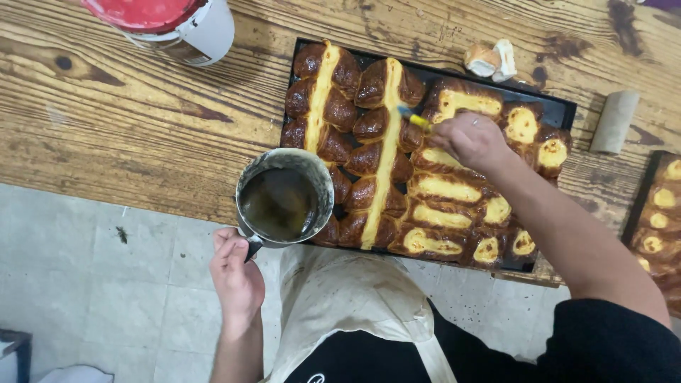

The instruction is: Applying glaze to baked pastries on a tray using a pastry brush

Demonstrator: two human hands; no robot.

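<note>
Overhead view of a person glazing baked pastries, described from the body outward. Nearest the camera lies the cream apron over a dark garment, above a pale tiled floor. The left hand has its fingers curled tight around the dark handle of a metal cup, which it holds over the near left corner of the tray; the cup contains a dark, glossy liquid and hides part of the pastries beneath it. The right hand, reaching across from the right, has its fingers pinched together on a brush with a yellow and blue handle; the bristle end is blocked by the hand and cannot be made out. The brush lies over the middle of the black baking tray, which rests on the wooden table with its near edge at the table's rim. The tray is filled with browned pastries striped or dotted with yellow custard; the forearm covers those at the right. Farther off: a second tray of similar pastries at the right edge, a grey roll beside the first tray, a torn piece of bread just beyond it, and a white bucket with a red lid at the far left.
</note>
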